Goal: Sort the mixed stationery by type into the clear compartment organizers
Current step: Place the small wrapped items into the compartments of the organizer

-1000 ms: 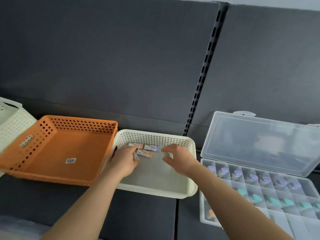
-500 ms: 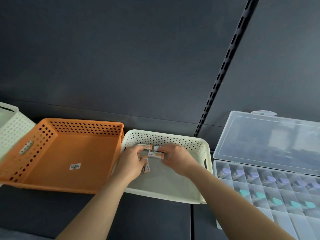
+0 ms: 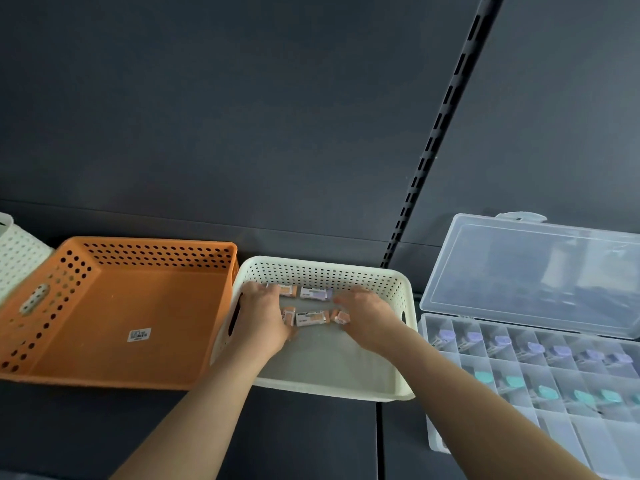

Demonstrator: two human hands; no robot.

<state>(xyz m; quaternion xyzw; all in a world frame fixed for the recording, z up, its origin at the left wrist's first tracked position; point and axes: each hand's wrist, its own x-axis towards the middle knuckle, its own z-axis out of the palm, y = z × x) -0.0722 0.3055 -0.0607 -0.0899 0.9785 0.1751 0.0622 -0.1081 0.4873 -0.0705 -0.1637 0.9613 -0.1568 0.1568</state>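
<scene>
Several small wrapped erasers, orange and purple [image 3: 313,293], lie in two short rows at the back of a white perforated basket [image 3: 398,341]. My left hand [image 3: 261,318] rests at the left end of the rows, fingertips touching the nearest erasers. My right hand [image 3: 369,317] rests at the right end, thumb against a small orange eraser [image 3: 340,317]. Neither hand lifts anything. The clear compartment organizer [image 3: 425,344] lies open at the right. Purple clips [image 3: 502,341] fill its back row and teal clips [image 3: 512,381] the row in front.
An orange perforated basket [image 3: 156,243] with only a label sticker sits left of the white one. Another white basket [image 3: 17,251] shows at the far left edge. The organizer's clear lid [image 3: 519,271] stands open against the dark back panel.
My hands have spread apart from the middle of the basket. The erasers they were gathering now lie between them in two rows. The view has shifted to the left.
</scene>
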